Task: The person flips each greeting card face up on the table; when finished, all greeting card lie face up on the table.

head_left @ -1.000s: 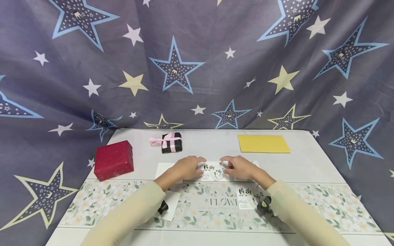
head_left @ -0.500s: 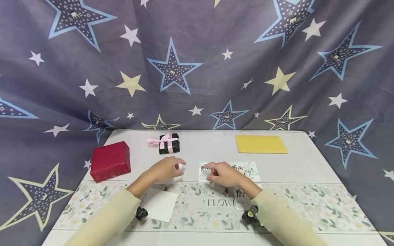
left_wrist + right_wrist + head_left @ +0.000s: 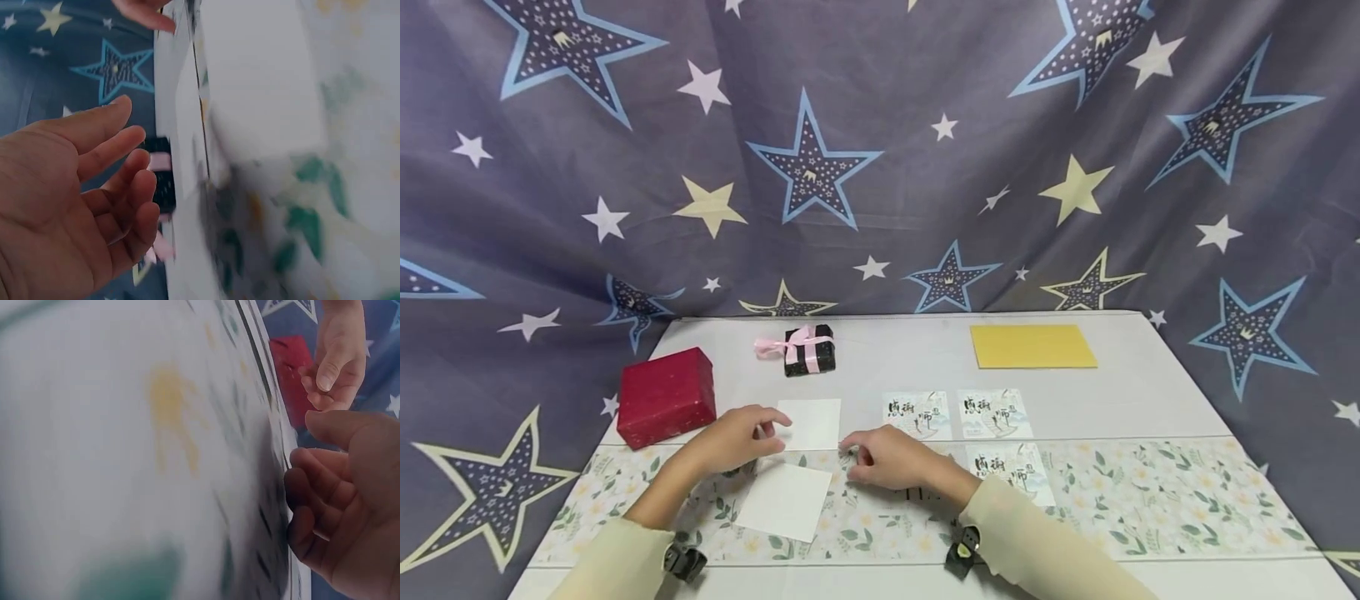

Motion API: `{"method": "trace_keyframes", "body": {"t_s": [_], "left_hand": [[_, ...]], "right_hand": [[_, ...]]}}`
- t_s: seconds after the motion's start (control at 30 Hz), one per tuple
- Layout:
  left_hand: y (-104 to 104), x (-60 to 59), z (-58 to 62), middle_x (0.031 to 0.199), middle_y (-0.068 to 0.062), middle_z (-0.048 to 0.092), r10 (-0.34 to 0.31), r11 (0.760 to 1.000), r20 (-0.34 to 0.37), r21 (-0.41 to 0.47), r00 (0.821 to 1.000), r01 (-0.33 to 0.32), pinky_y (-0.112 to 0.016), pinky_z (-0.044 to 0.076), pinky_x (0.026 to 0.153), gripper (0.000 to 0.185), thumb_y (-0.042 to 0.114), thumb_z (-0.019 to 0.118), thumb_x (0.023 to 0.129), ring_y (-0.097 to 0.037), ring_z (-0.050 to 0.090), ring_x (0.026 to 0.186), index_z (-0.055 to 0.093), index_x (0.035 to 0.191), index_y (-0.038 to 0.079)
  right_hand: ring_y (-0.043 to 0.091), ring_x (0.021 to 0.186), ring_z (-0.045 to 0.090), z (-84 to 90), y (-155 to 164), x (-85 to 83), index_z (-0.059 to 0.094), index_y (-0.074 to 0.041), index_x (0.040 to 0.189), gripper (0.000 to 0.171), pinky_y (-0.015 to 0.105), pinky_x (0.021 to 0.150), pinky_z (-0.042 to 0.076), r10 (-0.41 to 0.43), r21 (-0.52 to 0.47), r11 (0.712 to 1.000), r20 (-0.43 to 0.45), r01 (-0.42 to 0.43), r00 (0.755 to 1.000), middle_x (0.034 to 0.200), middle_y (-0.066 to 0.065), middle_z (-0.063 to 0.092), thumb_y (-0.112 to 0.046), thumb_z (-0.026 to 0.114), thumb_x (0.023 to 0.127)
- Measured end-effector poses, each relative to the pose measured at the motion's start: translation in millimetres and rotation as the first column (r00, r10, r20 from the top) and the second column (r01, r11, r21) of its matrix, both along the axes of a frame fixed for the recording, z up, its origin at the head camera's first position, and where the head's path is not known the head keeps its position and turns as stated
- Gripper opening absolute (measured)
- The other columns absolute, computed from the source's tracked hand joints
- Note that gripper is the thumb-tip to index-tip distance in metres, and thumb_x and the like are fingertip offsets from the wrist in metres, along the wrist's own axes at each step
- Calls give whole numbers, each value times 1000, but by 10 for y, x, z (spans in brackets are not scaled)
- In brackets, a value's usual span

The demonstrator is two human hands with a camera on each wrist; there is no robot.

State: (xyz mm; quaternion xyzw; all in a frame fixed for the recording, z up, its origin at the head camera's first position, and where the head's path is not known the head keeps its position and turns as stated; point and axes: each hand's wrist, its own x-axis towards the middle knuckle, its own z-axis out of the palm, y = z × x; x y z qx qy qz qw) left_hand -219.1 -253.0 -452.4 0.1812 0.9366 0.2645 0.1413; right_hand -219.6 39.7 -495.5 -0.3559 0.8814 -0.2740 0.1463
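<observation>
My left hand hovers over the floral paper strip, its fingertips at the near corner of a blank white card. In the left wrist view the left hand has relaxed, spread fingers and holds nothing. My right hand rests low on the strip just right of that card, fingers loosely curled and holding nothing; the right wrist view shows the right hand the same way. A second blank card lies between my forearms. Three printed cards lie flat to the right.
A red wrapped box stands at the table's left edge. A small black box with a pink ribbon sits at the back, and a yellow envelope lies at the back right. A star-patterned cloth hangs behind.
Both hands have drawn back toward me from the printed cards, which now lie uncovered in a row. The left hand went to the blank white card, and the right followed leftward.
</observation>
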Motion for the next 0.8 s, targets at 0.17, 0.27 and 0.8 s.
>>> {"method": "trace_keyframes", "body": {"t_s": [0.17,0.27,0.8], "left_hand": [[-212,151,-78,97,0,61,-29,998,47,56,998,26,-24,46,68,42,28,77,91,-9,51,80,68,127,9],[-305,236,-131,99,-3,58,-54,995,85,88,995,47,-23,44,70,48,29,80,88,-9,48,82,66,129,8],[-374,410,-252,118,3,57,-53,997,71,-51,996,57,-40,50,93,84,36,92,68,-14,53,109,57,142,17]], "right_hand": [[-3,55,48,-11,-117,96,66,-18,133,44,15,60,41,-5,40,999,-23,6,1000,66,-19,57,-33,73,92],[-3,57,48,-9,-192,155,68,-19,131,44,15,60,41,2,49,999,-47,0,999,66,-20,56,-35,75,90],[-2,62,46,-28,-372,268,70,-24,125,51,17,59,38,-18,109,994,-121,31,992,70,-18,54,-40,86,79]]}}
